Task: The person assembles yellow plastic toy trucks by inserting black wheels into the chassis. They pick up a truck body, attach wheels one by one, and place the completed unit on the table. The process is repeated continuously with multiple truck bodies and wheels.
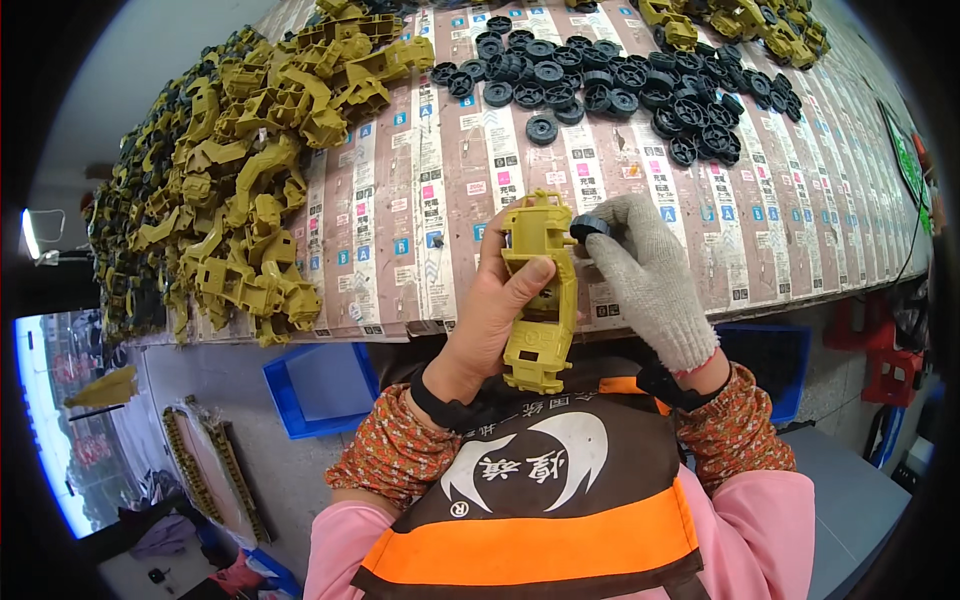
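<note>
Toy car frame (543, 335): one piece, olive-yellow, looking like moulded plastic; long and narrow, showing a central opening, slots in its lower panel and short stubs jutting at both ends. Location: it is standing nearly upright in view, in front of the person's apron (540, 540), near the front edge of the bench.

Left hand (485, 320), bare: its grip is clasping the frame from the left, the thumb lying across the middle.

Right hand (650, 280), in a grey knitted glove: its grip is pinching a black wheel (592, 226) just beside the frame's upper right side; whether the two are touching, one cannot tell.

Bench (400, 285): a printed, striped covering is spreading over the top. A large pile of matching frames (270, 180) is filling the left; a heap of black wheels (600, 85) is lying at the far middle; more frames (765, 25) are sitting at the far right.

Room: a blue tray (289, 400) is resting below the bench, left; a light tube (31, 233) is glowing farther left; red stools (888, 375) are standing at right.
</note>
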{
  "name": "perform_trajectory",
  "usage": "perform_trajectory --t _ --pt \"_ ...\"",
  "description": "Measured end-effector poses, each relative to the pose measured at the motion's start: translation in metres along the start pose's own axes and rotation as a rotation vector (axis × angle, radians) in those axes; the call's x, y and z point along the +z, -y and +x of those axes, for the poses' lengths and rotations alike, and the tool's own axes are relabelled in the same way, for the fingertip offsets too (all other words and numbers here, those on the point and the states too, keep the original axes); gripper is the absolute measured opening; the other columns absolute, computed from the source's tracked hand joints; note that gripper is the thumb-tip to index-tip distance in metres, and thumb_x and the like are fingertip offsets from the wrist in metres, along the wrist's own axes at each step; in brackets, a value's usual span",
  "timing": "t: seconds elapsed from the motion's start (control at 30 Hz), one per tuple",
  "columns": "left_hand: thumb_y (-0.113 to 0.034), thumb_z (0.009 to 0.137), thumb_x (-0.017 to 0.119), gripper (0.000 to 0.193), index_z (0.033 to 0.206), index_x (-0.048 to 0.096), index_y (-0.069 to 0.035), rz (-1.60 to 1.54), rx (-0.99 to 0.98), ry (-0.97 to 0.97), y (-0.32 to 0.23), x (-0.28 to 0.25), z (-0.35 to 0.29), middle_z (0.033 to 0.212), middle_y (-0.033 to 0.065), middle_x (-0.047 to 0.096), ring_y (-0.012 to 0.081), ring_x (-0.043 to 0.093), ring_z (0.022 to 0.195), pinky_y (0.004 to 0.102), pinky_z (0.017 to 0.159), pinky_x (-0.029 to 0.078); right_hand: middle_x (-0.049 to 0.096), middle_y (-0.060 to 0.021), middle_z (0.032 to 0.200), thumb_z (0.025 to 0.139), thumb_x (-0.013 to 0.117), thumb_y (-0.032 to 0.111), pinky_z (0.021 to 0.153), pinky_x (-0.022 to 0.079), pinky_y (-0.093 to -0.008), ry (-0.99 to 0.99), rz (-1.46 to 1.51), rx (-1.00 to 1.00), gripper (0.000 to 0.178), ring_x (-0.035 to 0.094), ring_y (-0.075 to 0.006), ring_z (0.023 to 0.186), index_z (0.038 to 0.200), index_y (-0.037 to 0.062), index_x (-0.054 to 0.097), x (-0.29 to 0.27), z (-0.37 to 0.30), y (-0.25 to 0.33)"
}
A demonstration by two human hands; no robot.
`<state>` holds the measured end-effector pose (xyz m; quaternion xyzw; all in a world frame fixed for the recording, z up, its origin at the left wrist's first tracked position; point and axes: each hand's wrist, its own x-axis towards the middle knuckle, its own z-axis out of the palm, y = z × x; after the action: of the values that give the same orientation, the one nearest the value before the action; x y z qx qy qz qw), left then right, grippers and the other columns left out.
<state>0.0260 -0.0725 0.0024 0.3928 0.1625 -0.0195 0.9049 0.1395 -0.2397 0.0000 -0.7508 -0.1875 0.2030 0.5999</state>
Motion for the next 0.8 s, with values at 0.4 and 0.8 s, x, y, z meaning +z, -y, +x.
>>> perform_trajectory --t 0.4,0.8 --pt "-0.022 0.102 0.077 0.081 0.161 0.022 -0.02 0.332 0.23 -0.021 0.022 -0.008 0.005 0.142 0.0077 0.053 0.0178 0.057 0.127 0.0353 0.107 0.05 0.072 -0.0227 0.101 0.099 0.061 0.005 0.083 0.058 -0.0466 -0.058 -0.265 -0.263 0.036 0.074 -0.043 0.098 0.135 0.0018 0.058 0.016 -0.025 0.004" --pt "-0.026 0.099 0.079 0.086 0.16 0.02 -0.012 0.808 0.337 0.08 0.031 -0.016 0.002 0.139 0.0148 0.056 0.0243 0.058 0.128 0.0402 0.109 0.048 0.069 -0.0284 0.09 0.085 0.062 -0.001 0.075 0.055 -0.0554 0.092 -0.466 -0.272 0.035 0.07 -0.0504 0.086 0.12 -0.0012 0.057 0.003 -0.031 0.012"
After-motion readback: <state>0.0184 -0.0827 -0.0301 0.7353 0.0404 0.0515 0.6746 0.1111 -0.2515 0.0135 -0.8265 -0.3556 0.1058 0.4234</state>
